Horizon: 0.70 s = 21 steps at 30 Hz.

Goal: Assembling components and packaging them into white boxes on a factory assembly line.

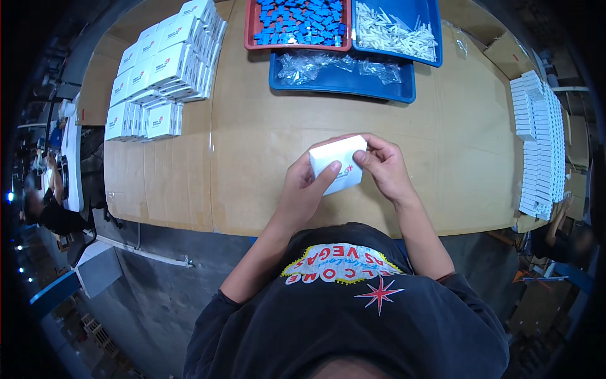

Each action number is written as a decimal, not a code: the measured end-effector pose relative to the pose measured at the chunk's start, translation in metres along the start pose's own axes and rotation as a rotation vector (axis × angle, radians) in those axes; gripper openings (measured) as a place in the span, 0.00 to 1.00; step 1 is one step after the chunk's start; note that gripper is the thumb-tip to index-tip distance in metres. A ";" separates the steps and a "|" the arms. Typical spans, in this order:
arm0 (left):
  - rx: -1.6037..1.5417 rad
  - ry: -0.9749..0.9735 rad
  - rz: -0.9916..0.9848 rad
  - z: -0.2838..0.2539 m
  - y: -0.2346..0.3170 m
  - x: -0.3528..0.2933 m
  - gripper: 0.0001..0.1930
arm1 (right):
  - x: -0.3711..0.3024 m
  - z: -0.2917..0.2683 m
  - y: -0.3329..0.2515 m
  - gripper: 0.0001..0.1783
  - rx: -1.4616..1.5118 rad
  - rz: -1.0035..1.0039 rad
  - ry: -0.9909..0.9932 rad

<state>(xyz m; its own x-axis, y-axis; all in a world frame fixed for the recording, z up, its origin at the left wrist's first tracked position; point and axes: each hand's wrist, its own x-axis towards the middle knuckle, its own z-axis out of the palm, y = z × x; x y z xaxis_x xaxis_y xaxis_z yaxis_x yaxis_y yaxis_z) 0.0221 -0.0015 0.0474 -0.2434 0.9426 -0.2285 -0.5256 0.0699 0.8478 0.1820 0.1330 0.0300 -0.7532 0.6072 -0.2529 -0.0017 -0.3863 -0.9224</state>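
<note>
Black shirt (341, 322) aside, white box (341, 153) was pinched by left hand (303, 187) and right hand (386, 169), thumbs (327, 174) atop; fingers underneath mostly hidden.

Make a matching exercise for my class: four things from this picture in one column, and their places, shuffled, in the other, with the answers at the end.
Things
1. Flat white cardboard box
2. Small blue plastic pieces
3. Slim white stick-like pieces
4. Clear plastic bags

Places
A. In the blue rectangular tray nearer the person
B. In the red rectangular tray
C. Between the left hand and the right hand
D. In the other blue tray, just right of the red one

Pairs: 1-C, 2-B, 3-D, 4-A
</note>
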 end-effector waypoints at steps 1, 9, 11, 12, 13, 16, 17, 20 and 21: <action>0.025 -0.007 0.014 -0.003 0.000 -0.004 0.26 | -0.004 0.005 -0.005 0.20 0.000 -0.003 0.006; 0.133 -0.069 0.077 -0.001 0.007 -0.016 0.24 | -0.017 0.006 -0.007 0.20 0.110 -0.164 -0.047; 0.115 -0.057 0.102 -0.003 0.004 -0.014 0.24 | -0.015 0.008 -0.008 0.20 0.095 -0.172 -0.039; 0.116 -0.057 0.104 -0.002 0.002 -0.013 0.24 | -0.012 0.010 -0.008 0.22 0.100 -0.148 -0.032; 0.090 -0.003 0.132 0.000 -0.002 -0.011 0.25 | -0.009 0.012 -0.008 0.25 0.106 -0.124 -0.025; -0.066 0.088 0.158 0.000 -0.008 -0.007 0.27 | -0.005 0.026 -0.013 0.27 0.114 -0.140 -0.009; -0.198 0.124 0.153 0.000 -0.008 -0.006 0.28 | -0.005 0.022 -0.009 0.27 0.114 -0.144 -0.009; -0.214 0.162 0.074 0.000 0.000 -0.003 0.30 | -0.007 0.008 0.003 0.27 0.030 -0.043 -0.100; -0.212 0.161 0.075 -0.002 0.000 0.000 0.30 | -0.008 0.006 0.002 0.26 0.063 -0.049 -0.088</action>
<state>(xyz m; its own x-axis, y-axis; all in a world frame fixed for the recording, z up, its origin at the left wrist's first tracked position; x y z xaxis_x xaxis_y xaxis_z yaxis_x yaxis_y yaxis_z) 0.0208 -0.0025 0.0462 -0.4055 0.8774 -0.2565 -0.6563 -0.0842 0.7498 0.1841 0.1231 0.0324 -0.8057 0.5647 -0.1786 -0.0795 -0.4020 -0.9122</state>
